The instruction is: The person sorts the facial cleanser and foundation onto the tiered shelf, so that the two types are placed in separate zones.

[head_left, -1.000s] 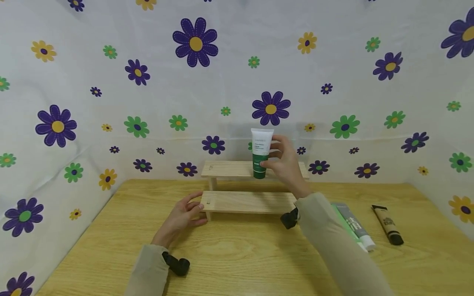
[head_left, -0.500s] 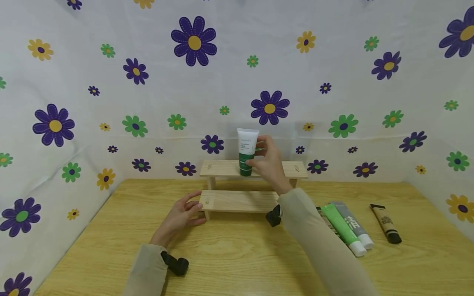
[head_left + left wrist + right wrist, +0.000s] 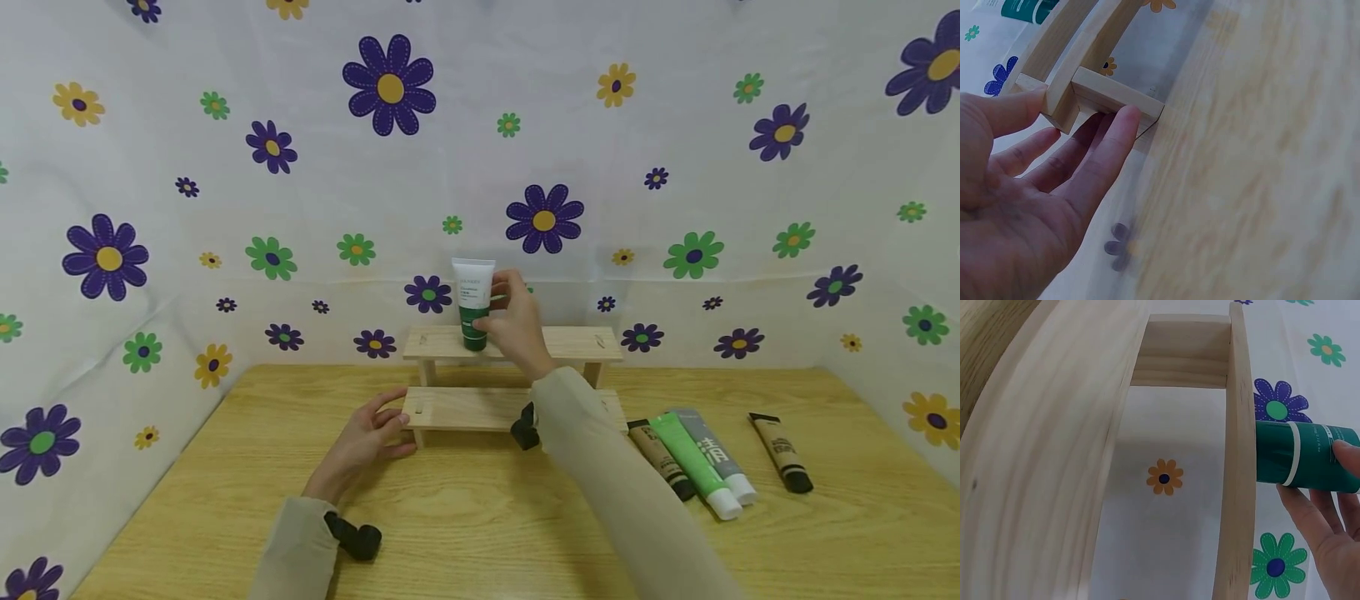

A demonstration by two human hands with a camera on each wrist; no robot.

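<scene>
A two-step wooden display stand [image 3: 459, 408] stands on the table against the backdrop. My right hand [image 3: 517, 327] pinches an upright white-and-green squeeze tube [image 3: 473, 283] from its right side, thumb in front, over the left half of the upper step. In the right wrist view the tube's green cap end [image 3: 1277, 452] is right at the upper board's edge. My left hand [image 3: 362, 440] holds the left end of the lower step; in the left wrist view its thumb is at the board's end [image 3: 1060, 103] and its fingers reach around the leg.
Right of the stand lie a brown tube [image 3: 660, 458], a green tube [image 3: 693, 462] and a grey tube [image 3: 712, 450] side by side. Another tan tube [image 3: 782, 454] with a black cap lies farther right. A flowered cloth [image 3: 480, 167] hangs behind and at both sides.
My right hand has carried the white-and-green tube leftward along the upper step and slightly up in view. The left hand stays at the stand's left end.
</scene>
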